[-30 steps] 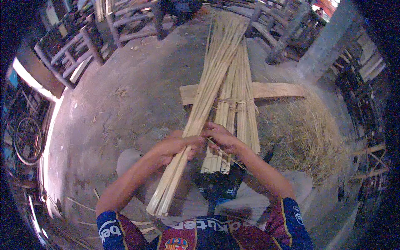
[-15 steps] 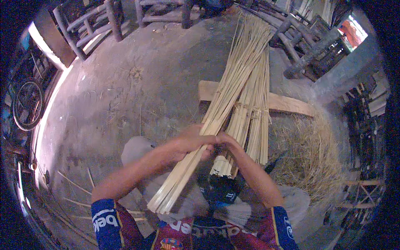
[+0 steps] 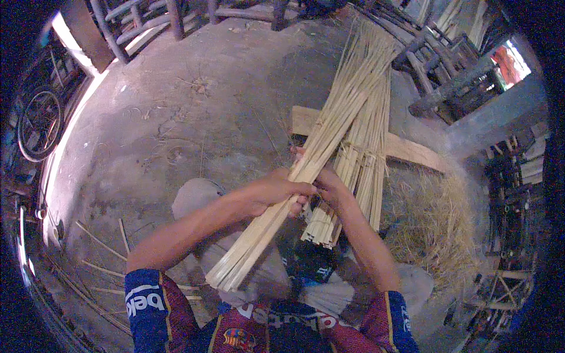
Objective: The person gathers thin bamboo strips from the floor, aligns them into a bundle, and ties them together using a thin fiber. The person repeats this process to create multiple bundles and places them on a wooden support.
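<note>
A long bundle of pale split strips [image 3: 241, 256], like cane or bamboo, lies aslant across my lap, its cut ends toward me. My left hand [image 3: 276, 191] grips it near the middle, thumb over the top and fingers curled beneath. Just farther along, my right hand [image 3: 331, 187] is wrapped round it from the right, with fingertips showing past its left side. To the right is a second bundle of similar strips [image 3: 368, 182], tied with a band. The far ends of both bundles overlap on the floor. The palms are hidden under the strips.
A curved wooden plank [image 3: 412, 152] lies crosswise under the bundles. A heap of loose straw-like shavings [image 3: 429, 217] is at the right. Several thin strips [image 3: 103, 267] lie at the left. Log-framed furniture [image 3: 141, 26] stands at the back; a wheel [image 3: 41, 125] is far left.
My right hand has slid farther up the bundle, and its fingertips now show on the far left side. The left hand stays on the strips. The whole view has shifted slightly.
</note>
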The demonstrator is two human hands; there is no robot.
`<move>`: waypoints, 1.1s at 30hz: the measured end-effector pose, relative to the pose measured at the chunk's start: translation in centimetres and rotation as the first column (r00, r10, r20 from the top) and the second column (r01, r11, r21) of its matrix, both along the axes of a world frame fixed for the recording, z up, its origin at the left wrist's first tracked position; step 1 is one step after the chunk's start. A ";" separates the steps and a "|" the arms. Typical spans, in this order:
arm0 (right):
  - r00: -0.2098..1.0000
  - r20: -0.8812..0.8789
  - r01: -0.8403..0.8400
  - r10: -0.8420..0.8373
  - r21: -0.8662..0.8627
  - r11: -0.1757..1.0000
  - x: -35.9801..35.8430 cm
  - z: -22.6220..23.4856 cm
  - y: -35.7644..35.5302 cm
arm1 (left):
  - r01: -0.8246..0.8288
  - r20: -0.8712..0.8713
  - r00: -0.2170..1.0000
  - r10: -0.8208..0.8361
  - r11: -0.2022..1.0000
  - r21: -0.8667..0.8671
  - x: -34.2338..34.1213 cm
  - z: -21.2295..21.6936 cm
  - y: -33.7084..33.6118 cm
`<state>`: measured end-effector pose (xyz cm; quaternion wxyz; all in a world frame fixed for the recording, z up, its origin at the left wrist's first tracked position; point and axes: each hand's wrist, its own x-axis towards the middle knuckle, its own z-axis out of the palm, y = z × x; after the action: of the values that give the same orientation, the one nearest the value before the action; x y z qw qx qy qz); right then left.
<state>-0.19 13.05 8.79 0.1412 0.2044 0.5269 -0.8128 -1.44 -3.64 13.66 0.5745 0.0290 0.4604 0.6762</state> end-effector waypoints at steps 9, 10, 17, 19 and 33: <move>0.958 0.130 -0.278 0.254 0.216 0.936 5.9 3.1 5.1 | 0.005 -0.104 0.995 -0.009 0.999 -0.032 0.5 0.1 0.8; 0.954 0.140 -0.294 0.265 0.267 0.918 6.2 3.5 5.3 | -0.008 -0.127 0.992 0.008 1.000 -0.001 0.6 0.0 1.1; 0.732 0.088 -0.320 0.676 0.920 0.227 7.5 4.4 8.4 | -0.027 -0.152 0.988 0.022 0.999 -0.034 1.0 -0.3 1.4; 0.742 0.062 -0.271 0.668 0.938 0.214 8.4 5.6 9.1 | -0.053 -0.161 0.986 0.046 0.998 -0.038 1.3 -1.0 1.1; 0.347 0.091 0.304 0.933 0.931 -0.204 1.8 7.7 2.6 | -0.118 -0.690 0.714 -0.121 0.950 -0.289 3.1 0.1 1.2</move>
<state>1.62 15.69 16.46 -0.0264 -0.3628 0.9307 -0.0387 1.62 -2.48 13.73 0.3549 0.1915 0.7442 0.5324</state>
